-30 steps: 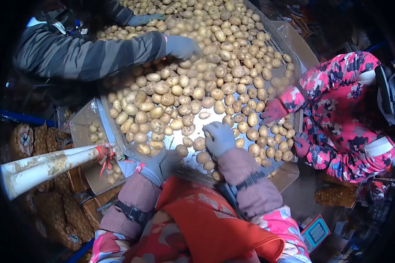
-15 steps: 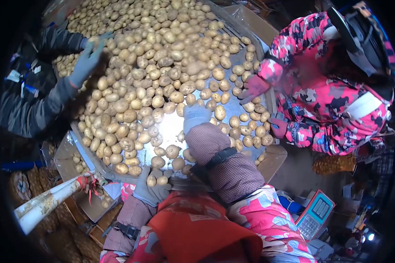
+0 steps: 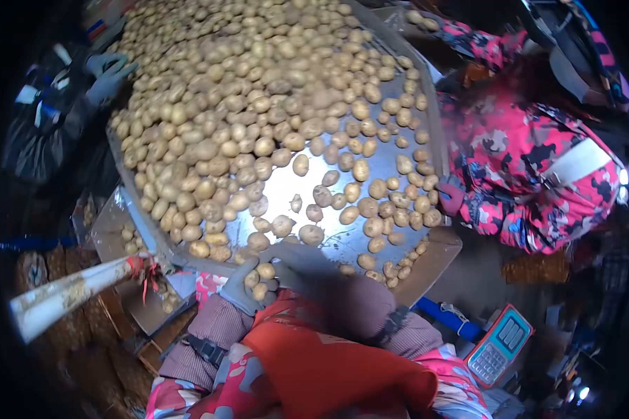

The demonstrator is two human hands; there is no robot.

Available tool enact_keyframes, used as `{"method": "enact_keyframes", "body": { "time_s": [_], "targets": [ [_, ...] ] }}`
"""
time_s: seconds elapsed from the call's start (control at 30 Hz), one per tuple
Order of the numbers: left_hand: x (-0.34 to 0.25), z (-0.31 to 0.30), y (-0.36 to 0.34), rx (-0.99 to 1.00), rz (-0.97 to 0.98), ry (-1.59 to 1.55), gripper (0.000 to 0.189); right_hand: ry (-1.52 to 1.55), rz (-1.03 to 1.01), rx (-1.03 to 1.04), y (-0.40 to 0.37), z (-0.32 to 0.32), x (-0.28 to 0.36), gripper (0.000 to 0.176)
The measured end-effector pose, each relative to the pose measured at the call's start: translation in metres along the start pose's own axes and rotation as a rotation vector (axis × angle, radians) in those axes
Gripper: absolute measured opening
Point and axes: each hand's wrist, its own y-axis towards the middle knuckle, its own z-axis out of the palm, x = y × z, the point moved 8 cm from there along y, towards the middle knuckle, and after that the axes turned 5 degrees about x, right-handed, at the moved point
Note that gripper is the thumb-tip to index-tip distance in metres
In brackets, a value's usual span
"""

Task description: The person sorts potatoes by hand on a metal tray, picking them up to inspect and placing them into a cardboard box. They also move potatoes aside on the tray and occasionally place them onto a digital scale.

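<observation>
My left hand [image 3: 239,288], in a grey glove, is cupped around several small potatoes [image 3: 262,279] at the near edge of the metal table [image 3: 258,211]. Close beside it, almost touching, is my right hand [image 3: 299,264], also gloved. Motion smears its fingers, and whether they hold anything is hidden. Just beyond both hands lie loose potatoes [image 3: 282,225] on the shiny tabletop. Farther back, a thick heap of potatoes [image 3: 237,105] covers the table.
A co-worker in a pink camouflage jacket [image 3: 524,160] stands at the right, one hand [image 3: 452,197] by the rim. At the left are another person's gloved hands [image 3: 110,77]. Cardboard boxes [image 3: 426,258] adjoin the table. A white pole [image 3: 77,293] and a calculator-like device [image 3: 500,346] flank me.
My right hand has drawn back from among the potatoes to beside my left. The right co-worker's far hand has moved outward holding potatoes; the left person's hands have pulled back from the heap.
</observation>
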Motion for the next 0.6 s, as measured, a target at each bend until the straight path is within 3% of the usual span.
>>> {"method": "enact_keyframes", "body": {
  "time_s": [0.07, 0.1, 0.13, 0.2, 0.23, 0.27, 0.3, 0.37, 0.4, 0.47, 0.53, 0.6],
  "targets": [
    [0.0, -0.002, 0.0, 0.054, 0.002, -0.051, 0.034, 0.112, 0.166, 0.047, -0.018, -0.001, -0.034, 0.028],
    [0.001, 0.005, -0.003, 0.113, -0.026, -0.082, 0.034, -0.14, 0.071, -0.177, -0.03, -0.034, -0.065, 0.031],
    [0.001, 0.001, -0.006, 0.035, 0.003, -0.054, 0.032, -0.128, 0.344, -0.168, -0.041, -0.068, -0.075, 0.037],
    [0.0, -0.006, -0.01, 0.039, 0.023, -0.084, 0.032, -0.432, 0.083, -0.497, -0.049, -0.098, -0.072, 0.047],
    [0.001, -0.005, -0.01, 0.059, 0.016, -0.101, 0.032, -0.429, 0.071, -0.483, -0.041, -0.091, -0.068, 0.047],
    [0.0, -0.022, -0.012, -0.15, 0.075, -0.03, 0.032, -0.573, 0.086, -0.48, -0.031, -0.082, -0.062, 0.05],
    [0.004, -0.027, -0.017, -0.154, 0.087, -0.044, 0.032, -0.716, 0.099, -0.476, -0.016, -0.079, -0.048, 0.053],
    [-0.006, -0.049, -0.037, -0.222, 0.236, 0.103, 0.033, -0.791, -0.022, -0.472, 0.019, -0.082, -0.053, 0.061],
    [-0.012, -0.061, -0.053, -0.262, 0.31, 0.178, 0.033, -0.811, -0.186, -0.477, 0.033, -0.089, -0.067, 0.062],
    [-0.024, -0.085, -0.09, -0.338, 0.451, 0.331, 0.035, -0.766, -0.201, -0.403, 0.033, -0.113, -0.077, 0.059],
    [-0.026, -0.127, -0.144, -0.198, 0.4, -0.079, 0.026, -0.771, -0.169, -0.337, 0.032, -0.123, -0.09, 0.059],
    [-0.016, -0.136, -0.204, -0.151, 0.502, -0.18, 0.022, -0.892, -0.195, -0.386, 0.002, -0.133, -0.11, 0.058]
  ]
}}
